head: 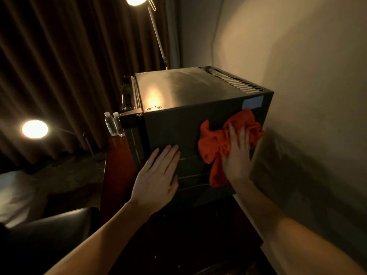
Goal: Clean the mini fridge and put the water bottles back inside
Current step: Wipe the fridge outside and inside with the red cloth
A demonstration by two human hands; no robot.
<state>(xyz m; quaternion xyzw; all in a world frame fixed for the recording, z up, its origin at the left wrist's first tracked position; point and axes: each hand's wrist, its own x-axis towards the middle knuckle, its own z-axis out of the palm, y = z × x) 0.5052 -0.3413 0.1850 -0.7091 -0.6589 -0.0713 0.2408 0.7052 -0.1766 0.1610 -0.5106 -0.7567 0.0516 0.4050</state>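
Head view, items recorded: dark mini fridge [198, 92] set on a reddish worktop [117, 155]. Left hand [158, 175] is laid flat, fingers straight, against its side panel. Red cloth [216, 143] is pressed to the same panel by the right hand [236, 155], fingers extended. Two water bottles [114, 124] are stood by what appears the door edge.

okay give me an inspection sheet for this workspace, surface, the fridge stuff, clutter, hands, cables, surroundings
Surface: reddish wooden desk carrying the fridge.
Job's things: black mini fridge, door side facing left; two water bottles upright on the desk beside it; orange cloth against the fridge's side panel.
Clutter: nothing seen.
Hands: left hand flat on the side panel; right hand presses the cloth with straight fingers.
Cables: nothing seen.
Surroundings: dark curtains, two lit lamps, plain wall close on the right.
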